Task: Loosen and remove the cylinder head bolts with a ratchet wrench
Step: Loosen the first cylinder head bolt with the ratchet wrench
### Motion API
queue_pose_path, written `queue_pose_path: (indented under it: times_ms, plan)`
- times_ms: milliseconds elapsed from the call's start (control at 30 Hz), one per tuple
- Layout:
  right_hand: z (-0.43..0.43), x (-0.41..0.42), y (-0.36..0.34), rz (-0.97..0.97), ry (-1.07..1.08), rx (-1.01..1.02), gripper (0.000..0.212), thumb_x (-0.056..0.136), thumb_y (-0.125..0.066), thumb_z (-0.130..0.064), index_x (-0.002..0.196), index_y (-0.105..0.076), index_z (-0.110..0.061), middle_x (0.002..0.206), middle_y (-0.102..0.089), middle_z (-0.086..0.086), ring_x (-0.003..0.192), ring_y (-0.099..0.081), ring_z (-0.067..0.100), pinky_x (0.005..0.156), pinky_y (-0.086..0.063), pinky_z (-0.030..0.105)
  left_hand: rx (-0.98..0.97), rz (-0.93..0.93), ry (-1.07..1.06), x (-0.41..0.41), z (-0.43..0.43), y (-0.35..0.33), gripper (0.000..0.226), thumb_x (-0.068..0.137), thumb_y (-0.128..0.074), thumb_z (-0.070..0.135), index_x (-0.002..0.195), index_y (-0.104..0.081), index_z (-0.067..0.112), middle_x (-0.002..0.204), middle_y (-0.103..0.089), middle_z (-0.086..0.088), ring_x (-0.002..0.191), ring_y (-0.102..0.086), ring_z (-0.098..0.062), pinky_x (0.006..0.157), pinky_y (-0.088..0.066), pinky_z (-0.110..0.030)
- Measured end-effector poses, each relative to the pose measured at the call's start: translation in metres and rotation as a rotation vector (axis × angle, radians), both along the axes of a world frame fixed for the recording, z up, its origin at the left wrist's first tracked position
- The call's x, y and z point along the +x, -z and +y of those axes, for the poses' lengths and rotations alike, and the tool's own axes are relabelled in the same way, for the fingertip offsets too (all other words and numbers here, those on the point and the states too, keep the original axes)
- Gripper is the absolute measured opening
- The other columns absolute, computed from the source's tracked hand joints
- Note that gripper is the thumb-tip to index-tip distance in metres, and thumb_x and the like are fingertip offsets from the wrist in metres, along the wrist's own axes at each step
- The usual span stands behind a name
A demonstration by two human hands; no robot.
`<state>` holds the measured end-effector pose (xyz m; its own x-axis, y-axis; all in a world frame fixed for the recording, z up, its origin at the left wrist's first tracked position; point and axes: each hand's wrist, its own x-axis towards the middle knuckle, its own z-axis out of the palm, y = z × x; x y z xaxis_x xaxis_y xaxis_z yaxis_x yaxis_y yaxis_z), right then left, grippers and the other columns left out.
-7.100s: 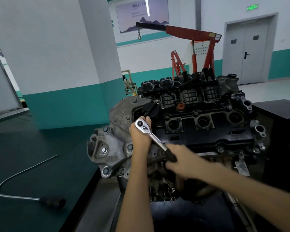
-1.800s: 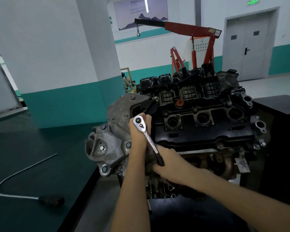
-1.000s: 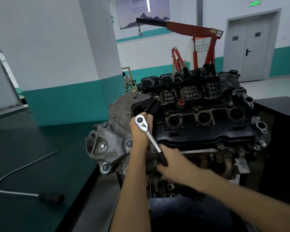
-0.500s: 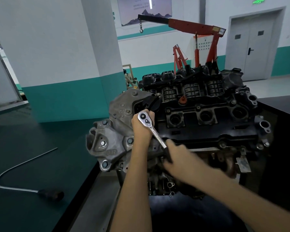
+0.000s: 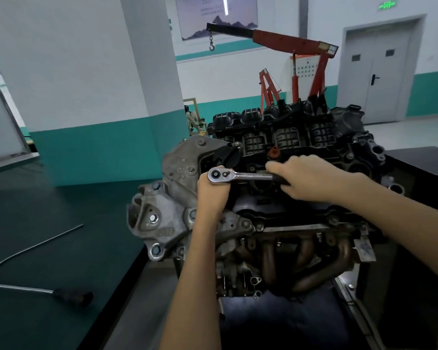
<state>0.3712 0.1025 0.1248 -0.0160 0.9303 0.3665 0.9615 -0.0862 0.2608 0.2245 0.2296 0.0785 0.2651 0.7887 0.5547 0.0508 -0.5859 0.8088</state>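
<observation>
Workshop, red hoist (image 5: 283, 37) at 12 o'clock behind the engine (image 5: 288, 142). Left hand (image 5: 211, 193) grips under the ratchet wrench (image 5: 240, 176) head at the engine's 9 o'clock end; right hand (image 5: 311, 179) wraps the handle, pointing 3 o'clock. Bolt hidden — keep head square, pull steady w/o jerking.

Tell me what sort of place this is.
Probably an auto-repair workshop: a bare engine out of any car, a red engine hoist behind it, and a ratchet wrench in use.
</observation>
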Motion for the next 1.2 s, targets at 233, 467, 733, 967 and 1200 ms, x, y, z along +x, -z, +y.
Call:
queue_pose_path:
  times_ms: [233, 467, 733, 967, 1200]
  plan:
    - [-0.013, -0.062, 0.076, 0.579, 0.022, 0.086, 0.021, 0.082, -0.056, -0.025, 0.095, -0.040, -0.024, 0.076, -0.049, -0.002, 0.084, -0.062, 0.032, 0.064, -0.044, 0.031, -0.098, -0.099, -0.047, 0.005, -0.005, -0.003, 0.050, 0.087, -0.049, -0.009, 0.050, -0.026, 0.017, 0.049, -0.023, 0.006, 0.045, -0.023, -0.008, 0.045, -0.023, -0.018]
    - [0.003, -0.133, 0.119, 1.221, -0.155, 0.253, 0.024, 0.082, -0.055, -0.013, 0.105, -0.052, -0.020, 0.077, -0.066, -0.001, 0.072, -0.065, 0.016, 0.067, -0.054, 0.037, 0.003, -0.046, -0.096, 0.002, -0.006, 0.000, 0.050, 0.090, -0.052, 0.000, 0.053, -0.025, 0.019, 0.052, -0.024, 0.004, 0.055, -0.022, -0.010, 0.054, -0.025, -0.025]
    - [-0.004, -0.023, 0.034, 0.270, -0.011, 0.021, 0.029, 0.084, -0.056, -0.026, 0.112, -0.046, -0.025, 0.086, -0.056, 0.004, 0.085, -0.064, 0.029, 0.063, -0.041, 0.030, -0.017, -0.159, 0.011, -0.004, -0.007, 0.005, 0.045, 0.090, -0.067, 0.016, 0.059, -0.035, 0.011, 0.055, -0.031, -0.002, 0.052, -0.027, -0.008, 0.050, -0.029, -0.013]
    - [-0.002, -0.023, 0.032, 0.235, 0.042, 0.107, 0.017, 0.084, -0.055, -0.025, 0.090, -0.039, -0.027, 0.070, -0.035, -0.005, 0.082, -0.061, 0.030, 0.062, -0.036, 0.030, -0.060, -0.172, 0.004, 0.000, -0.008, 0.002, 0.048, 0.097, -0.054, 0.015, 0.059, -0.026, 0.018, 0.053, -0.024, 0.008, 0.048, -0.023, -0.005, 0.047, -0.024, -0.018]
    - [0.002, -0.125, 0.121, 1.121, -0.118, 0.232, 0.022, 0.078, -0.055, -0.016, 0.099, -0.049, -0.021, 0.072, -0.061, 0.002, 0.069, -0.062, 0.024, 0.063, -0.051, 0.035, 0.065, -0.127, -0.093, 0.001, -0.006, 0.004, 0.050, 0.098, -0.053, 0.015, 0.058, -0.025, 0.019, 0.055, -0.025, 0.005, 0.054, -0.023, -0.010, 0.052, -0.025, -0.026]
